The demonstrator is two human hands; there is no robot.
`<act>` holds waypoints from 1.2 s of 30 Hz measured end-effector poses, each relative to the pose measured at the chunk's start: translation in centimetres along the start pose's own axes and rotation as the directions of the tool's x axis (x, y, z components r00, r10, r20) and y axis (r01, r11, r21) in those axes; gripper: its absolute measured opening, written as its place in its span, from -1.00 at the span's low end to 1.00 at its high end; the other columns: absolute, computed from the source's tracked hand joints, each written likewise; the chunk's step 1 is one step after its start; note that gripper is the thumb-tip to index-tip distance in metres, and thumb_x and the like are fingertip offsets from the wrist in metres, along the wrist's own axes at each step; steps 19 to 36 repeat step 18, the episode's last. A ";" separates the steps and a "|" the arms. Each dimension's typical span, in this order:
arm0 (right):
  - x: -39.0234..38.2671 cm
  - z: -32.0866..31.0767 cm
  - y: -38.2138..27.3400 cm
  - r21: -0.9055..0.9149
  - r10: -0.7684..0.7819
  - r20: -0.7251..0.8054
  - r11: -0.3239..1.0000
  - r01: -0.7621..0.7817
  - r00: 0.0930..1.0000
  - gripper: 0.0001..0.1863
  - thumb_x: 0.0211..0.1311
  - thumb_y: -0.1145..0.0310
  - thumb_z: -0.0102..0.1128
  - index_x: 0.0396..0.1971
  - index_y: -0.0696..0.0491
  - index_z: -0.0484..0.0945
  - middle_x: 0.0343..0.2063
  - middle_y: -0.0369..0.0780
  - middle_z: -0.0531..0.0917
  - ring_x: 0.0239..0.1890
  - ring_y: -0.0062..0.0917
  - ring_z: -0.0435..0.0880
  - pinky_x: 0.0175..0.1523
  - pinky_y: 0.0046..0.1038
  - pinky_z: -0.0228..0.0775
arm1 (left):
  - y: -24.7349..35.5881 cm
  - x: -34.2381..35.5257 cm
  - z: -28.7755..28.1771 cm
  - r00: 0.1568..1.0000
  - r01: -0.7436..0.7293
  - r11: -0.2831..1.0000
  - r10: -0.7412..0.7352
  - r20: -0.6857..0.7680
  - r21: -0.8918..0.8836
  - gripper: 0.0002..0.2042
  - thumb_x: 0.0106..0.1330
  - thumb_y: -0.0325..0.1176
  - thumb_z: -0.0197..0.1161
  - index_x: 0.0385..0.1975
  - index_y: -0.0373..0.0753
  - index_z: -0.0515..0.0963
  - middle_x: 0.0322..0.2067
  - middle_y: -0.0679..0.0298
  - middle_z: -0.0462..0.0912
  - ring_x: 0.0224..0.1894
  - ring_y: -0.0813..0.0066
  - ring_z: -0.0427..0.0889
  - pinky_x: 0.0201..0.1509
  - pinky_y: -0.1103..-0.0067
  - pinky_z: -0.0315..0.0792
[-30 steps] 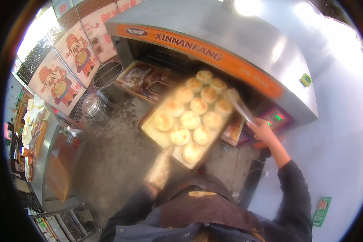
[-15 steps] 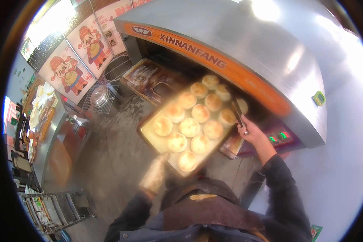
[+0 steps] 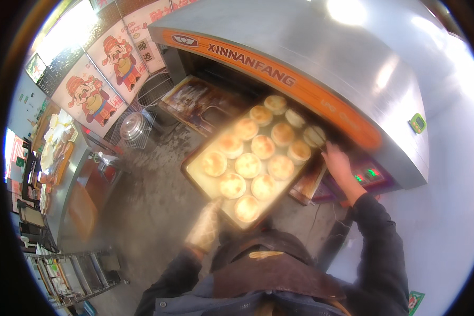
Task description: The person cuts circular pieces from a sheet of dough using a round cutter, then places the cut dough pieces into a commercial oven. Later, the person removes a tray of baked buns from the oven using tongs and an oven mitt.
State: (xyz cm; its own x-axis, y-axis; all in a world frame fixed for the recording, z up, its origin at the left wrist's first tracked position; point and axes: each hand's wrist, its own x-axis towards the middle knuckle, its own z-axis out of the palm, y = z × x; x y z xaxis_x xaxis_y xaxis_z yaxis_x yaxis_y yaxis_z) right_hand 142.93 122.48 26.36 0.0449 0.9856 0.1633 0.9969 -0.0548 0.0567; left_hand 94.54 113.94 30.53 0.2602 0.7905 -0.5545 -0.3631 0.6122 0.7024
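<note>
A baking tray (image 3: 208,183) of round, flat buns (image 3: 248,165), browned on top, juts out at the oven mouth, tilted in view. My left hand (image 3: 203,227), in a pale oven mitt, grips its near left edge. At the tray's right side is my bare right hand (image 3: 338,161), closed on thin tongs (image 3: 323,148). The tong tips are at a bun (image 3: 314,136) on the right rim, which seems to stand on edge; blur hides how firmly they hold it.
A steel oven (image 3: 300,47) with an orange front band stands ahead. Its lit control panel (image 3: 366,176) is right of my hand. Left of the tray lies a stained metal plate (image 3: 187,102). A counter (image 3: 73,163) and a rack (image 3: 73,276) stand at the left.
My right hand has moved up and right along the tray edge, with the tongs now at the bun on the right rim. My left hand stays on the tray.
</note>
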 end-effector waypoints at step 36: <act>-5.2 -8.6 -5.2 0.363 0.274 0.347 0.842 -0.398 0.897 -0.10 0.34 0.04 0.43 0.55 0.05 0.20 0.22 -0.02 0.60 -0.14 -0.18 0.82 -0.07 -0.20 0.67 | 6.6 -4.1 1.8 0.950 0.248 0.941 -0.190 0.249 -0.230 -0.50 0.68 -0.13 0.02 0.40 -0.39 0.39 0.34 0.10 0.53 0.36 0.33 0.51 0.49 0.44 0.37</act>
